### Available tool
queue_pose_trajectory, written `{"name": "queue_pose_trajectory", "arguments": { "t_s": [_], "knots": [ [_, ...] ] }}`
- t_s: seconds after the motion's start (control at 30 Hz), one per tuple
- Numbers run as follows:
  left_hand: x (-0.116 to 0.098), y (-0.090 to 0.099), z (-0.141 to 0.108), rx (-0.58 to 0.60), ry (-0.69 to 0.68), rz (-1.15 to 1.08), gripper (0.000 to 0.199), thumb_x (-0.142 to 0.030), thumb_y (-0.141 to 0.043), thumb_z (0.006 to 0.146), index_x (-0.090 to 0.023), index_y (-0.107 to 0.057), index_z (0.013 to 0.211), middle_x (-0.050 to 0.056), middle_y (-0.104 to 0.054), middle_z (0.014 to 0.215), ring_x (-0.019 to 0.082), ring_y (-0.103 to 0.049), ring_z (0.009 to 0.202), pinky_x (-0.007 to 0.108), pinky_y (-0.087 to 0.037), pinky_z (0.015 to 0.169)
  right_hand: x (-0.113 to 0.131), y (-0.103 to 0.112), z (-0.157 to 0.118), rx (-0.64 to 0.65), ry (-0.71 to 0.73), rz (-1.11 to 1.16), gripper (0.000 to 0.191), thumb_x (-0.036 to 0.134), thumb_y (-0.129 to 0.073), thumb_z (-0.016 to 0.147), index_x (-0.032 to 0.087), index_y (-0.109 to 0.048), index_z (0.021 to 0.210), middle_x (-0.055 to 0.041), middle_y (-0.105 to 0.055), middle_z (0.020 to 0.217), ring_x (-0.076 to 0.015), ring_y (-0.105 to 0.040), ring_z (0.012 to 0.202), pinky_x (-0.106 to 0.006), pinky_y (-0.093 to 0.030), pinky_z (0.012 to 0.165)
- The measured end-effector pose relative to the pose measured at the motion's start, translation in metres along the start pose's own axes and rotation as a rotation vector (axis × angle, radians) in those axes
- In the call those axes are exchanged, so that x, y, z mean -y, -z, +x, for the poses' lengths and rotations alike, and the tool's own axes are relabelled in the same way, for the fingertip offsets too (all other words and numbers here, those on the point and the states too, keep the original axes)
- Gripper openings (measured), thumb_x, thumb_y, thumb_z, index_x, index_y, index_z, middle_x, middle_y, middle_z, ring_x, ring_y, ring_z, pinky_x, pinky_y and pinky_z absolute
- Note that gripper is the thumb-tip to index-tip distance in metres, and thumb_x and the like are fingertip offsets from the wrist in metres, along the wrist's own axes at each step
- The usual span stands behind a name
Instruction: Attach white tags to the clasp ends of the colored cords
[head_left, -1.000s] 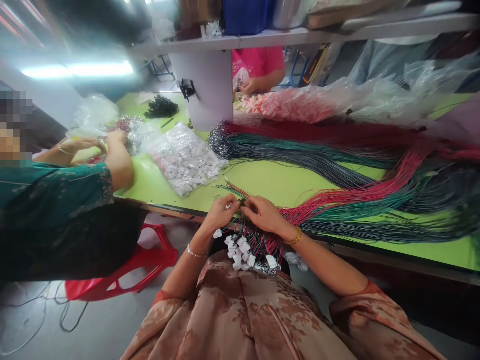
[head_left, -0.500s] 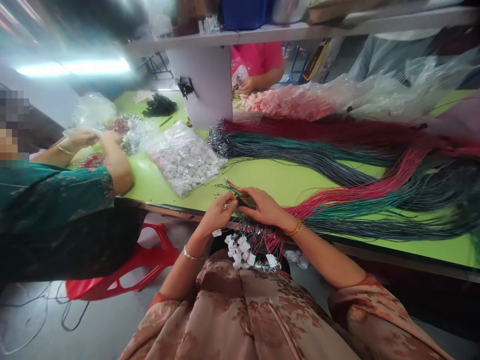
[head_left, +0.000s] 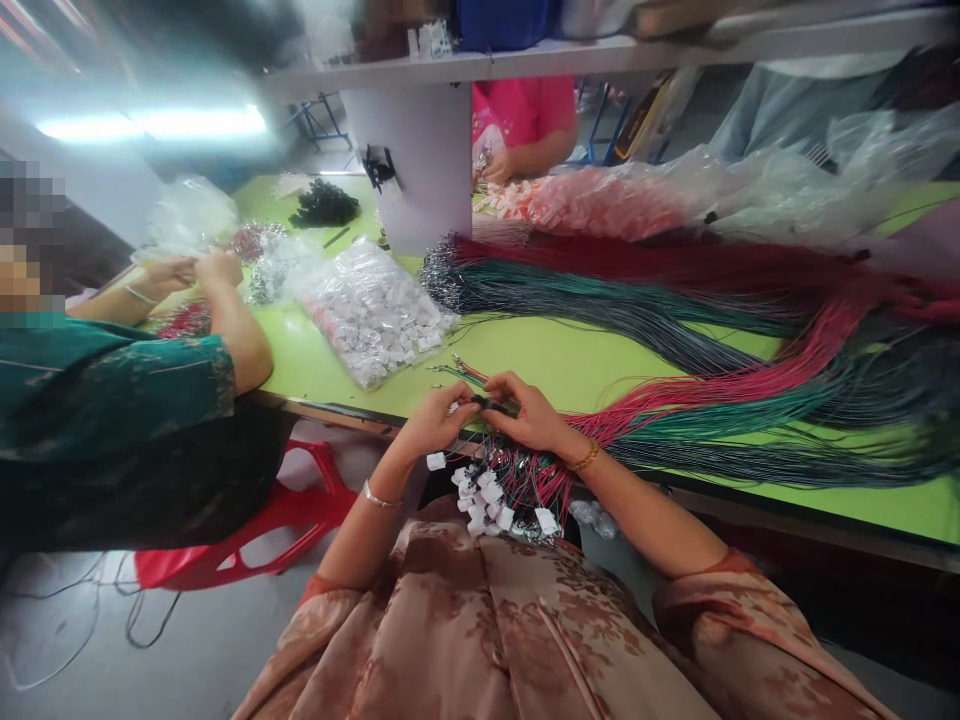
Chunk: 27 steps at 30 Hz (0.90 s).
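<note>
At the table's front edge my left hand (head_left: 439,418) is closed in a pinch, with a bit of a small white connector (head_left: 454,407) showing at its fingers. My right hand (head_left: 531,415) meets it fingertip to fingertip, pinching a dark wire (head_left: 496,406) between thumb and forefinger. Several red and green wire ends with metal terminals (head_left: 466,370) stick out just beyond the hands. Below them, a tangle of wires with white connector housings (head_left: 480,498) hangs at my lap. How far the wire sits in the connector is hidden by the fingers.
Long bundles of red, green and black wires (head_left: 675,405) lie across the green table (head_left: 525,345) to the right. A clear bag of white housings (head_left: 382,325) sits ahead-left. A co-worker's hands (head_left: 191,275) work at left, beside a red stool (head_left: 255,540). Another person sits opposite.
My fingertips have come together, and a dark wire now shows between them. My right fingers have curled more. The whole view has shifted slightly.
</note>
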<state>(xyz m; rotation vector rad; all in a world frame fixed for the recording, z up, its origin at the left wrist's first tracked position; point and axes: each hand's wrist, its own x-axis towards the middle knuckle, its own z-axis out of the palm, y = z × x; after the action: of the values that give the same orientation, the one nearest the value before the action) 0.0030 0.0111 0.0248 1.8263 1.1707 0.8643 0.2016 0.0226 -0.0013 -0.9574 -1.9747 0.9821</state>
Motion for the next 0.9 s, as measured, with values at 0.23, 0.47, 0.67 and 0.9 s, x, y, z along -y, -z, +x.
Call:
{"name": "queue_pose_trajectory", "arguments": {
  "t_s": [0.23, 0.47, 0.67, 0.9],
  "knots": [
    [-0.003, -0.015, 0.0, -0.199, 0.013, 0.096, 0.012, -0.027, -0.052, 0.089, -0.019, -0.061, 0.085, 0.001, -0.06, 0.068, 0.015, -0.051, 0.065, 0.027, -0.037, 0.066, -0.007, 0.001, 0.003, 0.075, -0.05, 0.03, 0.04, 0.029, -0.06, 0.083, 0.019, -0.051, 0.12, 0.0016, -0.06, 0.079, -0.0136, -0.054, 0.071, -0.026, -0.042, 0.07],
    [-0.01, -0.002, -0.004, -0.08, -0.072, 0.163, 0.008, -0.02, -0.053, 0.087, -0.02, -0.06, 0.082, 0.005, -0.064, 0.081, 0.018, -0.055, 0.077, 0.03, -0.039, 0.075, -0.001, -0.001, 0.01, 0.088, -0.077, 0.17, 0.036, 0.03, -0.059, 0.081, 0.016, -0.058, 0.115, -0.0016, -0.065, 0.084, -0.0142, -0.056, 0.073, -0.028, -0.045, 0.072],
    [-0.002, -0.012, -0.007, -0.128, -0.057, 0.328, 0.017, -0.021, -0.05, 0.088, -0.021, -0.053, 0.071, 0.004, -0.055, 0.07, 0.019, -0.049, 0.068, 0.03, -0.033, 0.069, -0.004, -0.005, 0.01, 0.04, -0.094, 0.261, 0.042, 0.024, -0.059, 0.076, 0.016, -0.058, 0.117, -0.0092, -0.068, 0.109, -0.0197, -0.064, 0.097, -0.036, -0.05, 0.089],
    [-0.003, -0.011, -0.007, -0.029, 0.157, 0.446, 0.025, -0.03, -0.041, 0.093, -0.022, -0.044, 0.07, 0.0, -0.044, 0.058, 0.018, -0.043, 0.057, 0.03, -0.026, 0.061, 0.019, 0.009, 0.006, -0.376, -0.042, 0.453, 0.036, 0.04, -0.064, 0.084, 0.022, -0.055, 0.114, -0.008, -0.07, 0.104, -0.0196, -0.067, 0.096, -0.037, -0.053, 0.088]
  ]
}}
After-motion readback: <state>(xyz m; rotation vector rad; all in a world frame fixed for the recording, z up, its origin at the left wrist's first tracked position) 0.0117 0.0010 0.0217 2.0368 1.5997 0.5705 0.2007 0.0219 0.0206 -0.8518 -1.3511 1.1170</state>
